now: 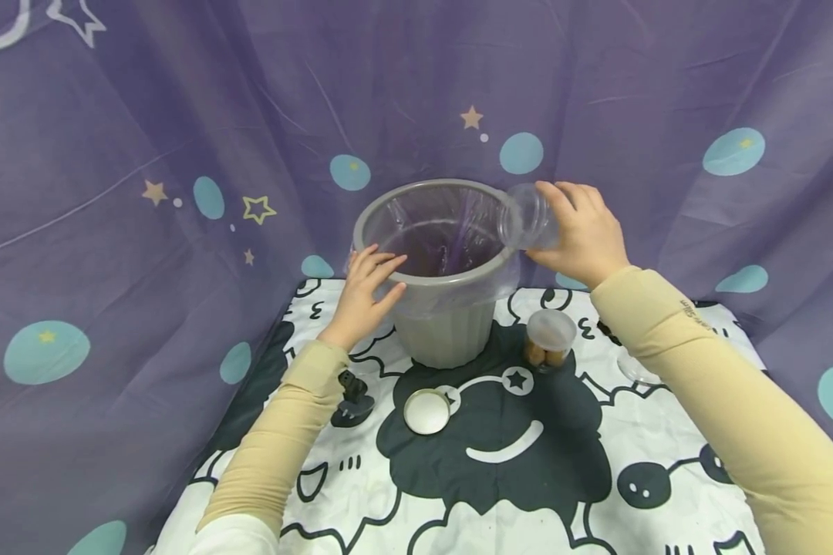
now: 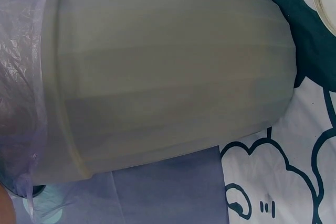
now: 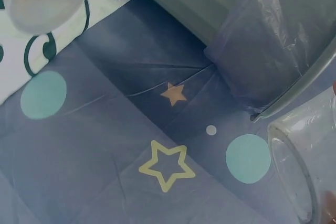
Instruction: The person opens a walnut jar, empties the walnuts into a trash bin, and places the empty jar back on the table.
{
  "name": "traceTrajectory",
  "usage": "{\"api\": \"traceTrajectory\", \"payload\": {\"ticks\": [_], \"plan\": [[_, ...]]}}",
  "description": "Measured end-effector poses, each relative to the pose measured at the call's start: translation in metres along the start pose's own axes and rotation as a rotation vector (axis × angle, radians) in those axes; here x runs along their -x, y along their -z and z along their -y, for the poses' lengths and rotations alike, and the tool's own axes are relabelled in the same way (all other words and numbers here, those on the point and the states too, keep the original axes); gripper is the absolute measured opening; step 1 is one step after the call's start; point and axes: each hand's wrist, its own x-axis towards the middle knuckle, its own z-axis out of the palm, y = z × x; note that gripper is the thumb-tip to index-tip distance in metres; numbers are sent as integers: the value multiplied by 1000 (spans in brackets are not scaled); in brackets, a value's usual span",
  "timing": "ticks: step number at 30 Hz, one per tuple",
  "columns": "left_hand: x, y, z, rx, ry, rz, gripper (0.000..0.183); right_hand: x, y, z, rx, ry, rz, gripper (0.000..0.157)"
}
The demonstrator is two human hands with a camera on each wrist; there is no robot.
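Observation:
A grey ribbed bin stands at the back of the cloth, lined with a thin purple bag folded over its rim. My right hand grips a clear plastic jar, tilted sideways with its mouth end at the bin's right rim. The right wrist view shows the clear jar close beside the lined rim; no contents are visible in it. At the near left rim is my left hand, its fingers spread and reaching over the edge. The left wrist view is mostly filled by the bin's side.
A lidded jar with brown pieces stands right of the bin. In front lies a round white lid with a gold edge. A black object sits beside the left forearm; a clear disc is partly behind the right. A purple curtain hangs behind.

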Motion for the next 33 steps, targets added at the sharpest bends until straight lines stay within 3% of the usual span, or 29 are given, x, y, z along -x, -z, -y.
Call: {"api": "traceTrajectory", "payload": {"ticks": [11, 21, 33], "plan": [[2, 4, 2, 11, -2, -6, 41, 30, 5, -4, -170, -187, 40, 95], [5, 5, 0, 18, -11, 8, 41, 84, 2, -15, -250, -261, 65, 93], [5, 5, -1, 23, -9, 7, 41, 133, 7, -39, -368, -434, 149, 105]]}}
